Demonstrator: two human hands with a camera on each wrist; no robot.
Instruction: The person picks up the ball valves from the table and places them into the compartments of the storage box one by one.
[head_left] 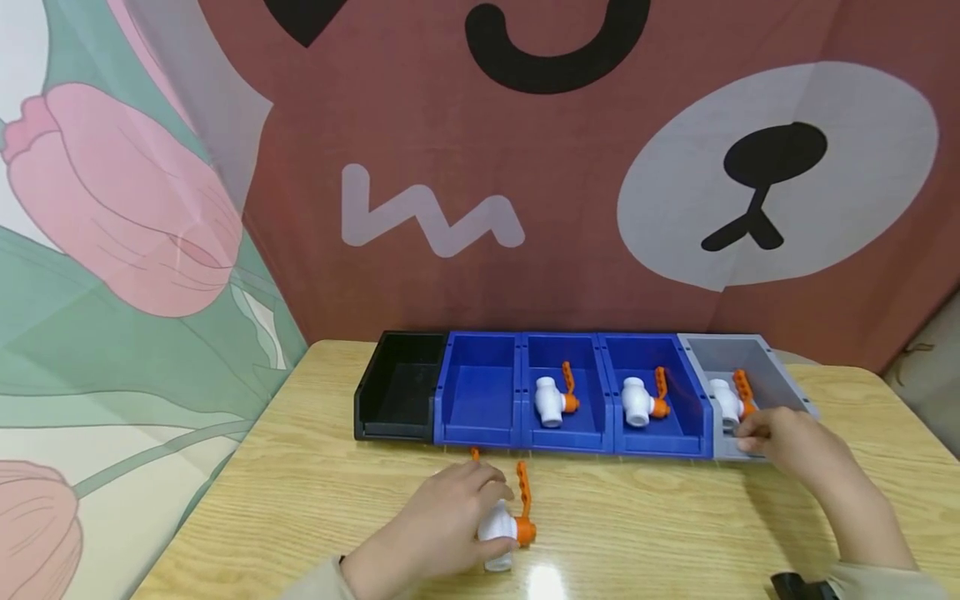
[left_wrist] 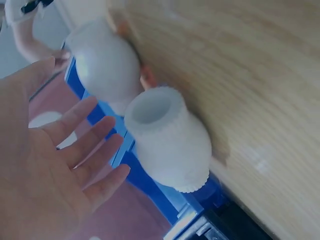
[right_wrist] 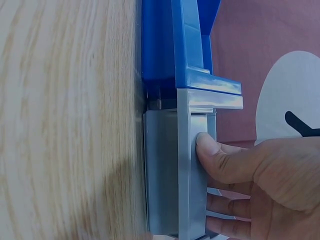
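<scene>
My left hand [head_left: 446, 517] is over a white valve with an orange handle [head_left: 498, 527] on the table. Behind that hand, the orange tip of another valve's handle [head_left: 475, 454] shows. In the left wrist view the fingers are spread beside two white valve bodies [left_wrist: 172, 145], with a gap between. My right hand [head_left: 795, 442] reaches into the front of the grey bin [head_left: 787, 392], where a white valve with an orange handle [head_left: 726, 403] lies by its fingertips. In the right wrist view the thumb [right_wrist: 207, 145] is at the bin's front lip; that valve is hidden there.
Left of the grey bin stand blue bins; two hold one valve each [head_left: 636, 403] [head_left: 550, 403], and one blue bin [head_left: 480, 396] holds nothing visible. A black bin [head_left: 405, 387] closes the row. Behind rises a printed cloth [head_left: 450, 292]; the wooden table [head_left: 637, 517] extends in front.
</scene>
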